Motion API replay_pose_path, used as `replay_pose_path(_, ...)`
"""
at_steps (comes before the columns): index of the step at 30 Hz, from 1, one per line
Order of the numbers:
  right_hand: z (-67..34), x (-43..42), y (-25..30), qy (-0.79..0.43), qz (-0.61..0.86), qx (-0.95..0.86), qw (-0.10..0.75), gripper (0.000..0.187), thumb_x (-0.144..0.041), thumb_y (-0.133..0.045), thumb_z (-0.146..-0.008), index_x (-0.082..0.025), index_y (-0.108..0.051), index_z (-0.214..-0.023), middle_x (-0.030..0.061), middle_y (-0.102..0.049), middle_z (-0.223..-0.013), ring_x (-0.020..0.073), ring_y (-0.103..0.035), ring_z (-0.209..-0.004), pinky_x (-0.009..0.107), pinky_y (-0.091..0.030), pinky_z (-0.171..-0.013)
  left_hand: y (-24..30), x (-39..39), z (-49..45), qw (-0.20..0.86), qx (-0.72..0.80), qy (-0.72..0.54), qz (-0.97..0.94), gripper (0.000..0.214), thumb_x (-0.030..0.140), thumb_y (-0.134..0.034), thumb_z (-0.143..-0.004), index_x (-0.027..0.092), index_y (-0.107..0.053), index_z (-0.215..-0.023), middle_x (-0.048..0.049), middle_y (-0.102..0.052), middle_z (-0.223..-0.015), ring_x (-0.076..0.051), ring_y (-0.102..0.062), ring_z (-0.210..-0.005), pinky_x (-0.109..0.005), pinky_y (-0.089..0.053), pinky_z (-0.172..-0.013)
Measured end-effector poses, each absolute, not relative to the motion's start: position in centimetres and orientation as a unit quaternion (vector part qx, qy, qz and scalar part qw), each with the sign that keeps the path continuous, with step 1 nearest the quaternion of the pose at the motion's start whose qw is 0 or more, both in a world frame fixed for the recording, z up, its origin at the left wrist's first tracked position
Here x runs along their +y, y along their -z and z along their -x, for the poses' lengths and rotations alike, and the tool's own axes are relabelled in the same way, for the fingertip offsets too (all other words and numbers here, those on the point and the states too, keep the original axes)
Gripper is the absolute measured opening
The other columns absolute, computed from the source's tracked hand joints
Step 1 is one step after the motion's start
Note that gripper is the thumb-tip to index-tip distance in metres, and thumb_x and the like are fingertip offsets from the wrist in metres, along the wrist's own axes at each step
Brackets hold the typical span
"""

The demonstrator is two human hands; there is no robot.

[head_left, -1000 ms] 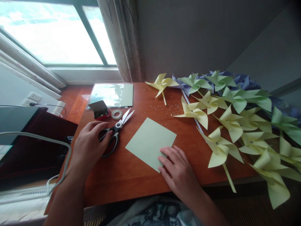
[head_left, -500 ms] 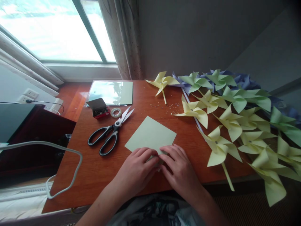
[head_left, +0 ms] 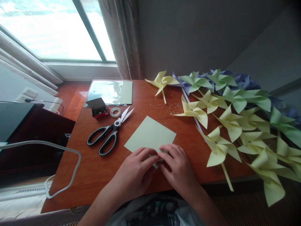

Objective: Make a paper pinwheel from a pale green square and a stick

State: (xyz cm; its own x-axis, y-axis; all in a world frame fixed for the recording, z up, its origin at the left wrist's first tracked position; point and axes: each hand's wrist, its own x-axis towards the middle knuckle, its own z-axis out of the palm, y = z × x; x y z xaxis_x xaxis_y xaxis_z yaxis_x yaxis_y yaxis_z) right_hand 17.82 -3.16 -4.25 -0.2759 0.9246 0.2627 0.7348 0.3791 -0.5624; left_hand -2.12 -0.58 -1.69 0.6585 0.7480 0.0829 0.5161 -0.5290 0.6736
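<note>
A pale green sheet of paper (head_left: 150,133) lies like a diamond on the wooden table, its near corner between my hands. My left hand (head_left: 138,166) has its fingers curled closed on that near edge. From the other side my right hand (head_left: 176,166) pinches the same edge, the fingertips of both hands almost meeting. The near corner looks curled up under my fingers, though they hide most of it. To the left lie scissors (head_left: 115,124) with black and grey handles, their blades slightly apart.
Yellow pinwheels (head_left: 217,142), green pinwheels (head_left: 196,82) and purple ones crowd the right side. A roll of tape (head_left: 115,112) sits beside a small red box (head_left: 100,110) with its lid up. Behind them is a plastic-wrapped paper pack (head_left: 110,92). A white cable (head_left: 78,163) crosses the table's left edge.
My fingers have shifted slightly at the paper's near edge, and a bit more of the curled corner shows below the fingertips. The other things stay where they were.
</note>
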Motion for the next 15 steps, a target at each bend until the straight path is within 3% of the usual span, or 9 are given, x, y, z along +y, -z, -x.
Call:
replay_pose_path(8, -17.7, -2.8, 4.0, -0.180, 0.531, -0.773, 0.298, 0.008, -0.018, -0.065, -0.095, -0.020, -0.068, -0.102, 0.0079, -0.069, -0.114, 0.0258, -0.060, -0.107, 0.046, -0.046, -0.097, 2.5, -0.6, 3.1, 0.268, 0.369, -0.206, -0.866, 0.027, 0.011, -0.055, -0.095, 0.022, -0.063, -0.118, -0.0074, -0.070, -0.116, -0.022, -0.064, -0.103, -0.034, -0.052, -0.088)
replay_pose_path(15, -18.0, -3.0, 3.8, -0.191, 0.519, -0.779, 0.296, 0.011, -0.021, -0.062, -0.097, -0.019, -0.067, -0.107, 0.0096, -0.069, -0.116, 0.0268, -0.059, -0.109, 0.049, -0.045, -0.101, 3.4, -0.5, 2.6, 0.224, 0.391, -0.253, -0.856, 0.022, 0.007, -0.052, -0.096, 0.021, -0.066, -0.107, -0.0048, -0.073, -0.105, -0.019, -0.065, -0.093, -0.031, -0.052, -0.082)
